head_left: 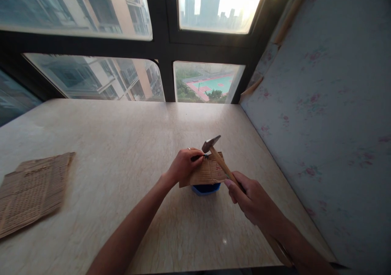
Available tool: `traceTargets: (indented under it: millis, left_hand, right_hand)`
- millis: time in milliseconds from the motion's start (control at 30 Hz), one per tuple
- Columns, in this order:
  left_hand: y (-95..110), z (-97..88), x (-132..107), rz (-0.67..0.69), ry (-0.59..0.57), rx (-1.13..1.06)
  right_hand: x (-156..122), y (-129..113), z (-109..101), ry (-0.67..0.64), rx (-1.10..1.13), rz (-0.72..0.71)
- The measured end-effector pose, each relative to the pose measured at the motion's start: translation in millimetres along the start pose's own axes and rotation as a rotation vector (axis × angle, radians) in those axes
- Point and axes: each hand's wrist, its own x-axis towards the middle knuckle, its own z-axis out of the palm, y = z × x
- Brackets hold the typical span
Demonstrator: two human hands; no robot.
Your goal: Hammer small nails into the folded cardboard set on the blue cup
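Note:
My right hand (pixel 252 195) is wrapped around the wooden handle of a hammer (pixel 225 167). The hammer's metal head sits just right of the fingertips of my left hand (pixel 184 165). Those fingers are pinched together above a small piece of brown cardboard (pixel 201 176); a tiny dark thing shows at their tips, too small to name. The cardboard lies across the top of a blue container (pixel 206 191), which it mostly covers. Only the container's near side shows. From this angle I cannot tell whether the hammer head touches anything.
A larger sheet of corrugated cardboard (pixel 36 191) lies at the left on the pale marble-patterned surface (pixel 116 144). Dark-framed windows (pixel 166 51) stand along the back. A wall with flowered paper (pixel 320 104) bounds the right side.

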Motion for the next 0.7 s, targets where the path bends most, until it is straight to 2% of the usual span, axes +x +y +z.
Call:
traceTargets:
  millis: [167,433,533,700]
  left_hand:
    - [-1.6,0.8,-0.6,-0.014,0.012,0.013]
    - [-1.1,0.7,-1.6,-0.041,0.009,0.035]
    - [-0.4,-0.5,-1.3,-0.074,-0.022,0.012]
    - [0.0,-3.9,-0.8,-0.068,-0.071,0.004]
  right_hand:
    - [-6.1,-0.5,-0.3,0.024,0.057,-0.005]
    - [-7.3,8.9,3.4,-0.025,0.047,0.042]
    - [-7.6,11.7,5.1,-0.026,0.086,0.094]
    - [-7.0,9.9,4.6,0.044,0.214,0.184]
